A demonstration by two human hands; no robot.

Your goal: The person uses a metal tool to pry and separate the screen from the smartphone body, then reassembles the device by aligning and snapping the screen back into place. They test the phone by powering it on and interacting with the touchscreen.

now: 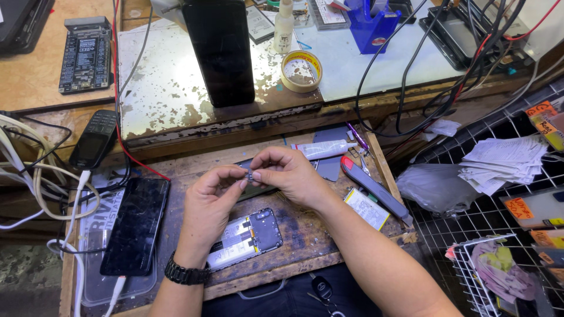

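Keys dangle at the bench's near edge, below both wrists. Just under the left hand lies an opened phone, back cover off, battery and board exposed. Both hands meet above it: the left thumb and forefinger and the right hand pinch one small dark part between their fingertips (too tiny to identify). It looks like a component being inspected or prepared between the fingers; any further handling calls for a steady, delicate grip. Left of the left hand rests a dark smartphone; right of the right hand, a utility knife.
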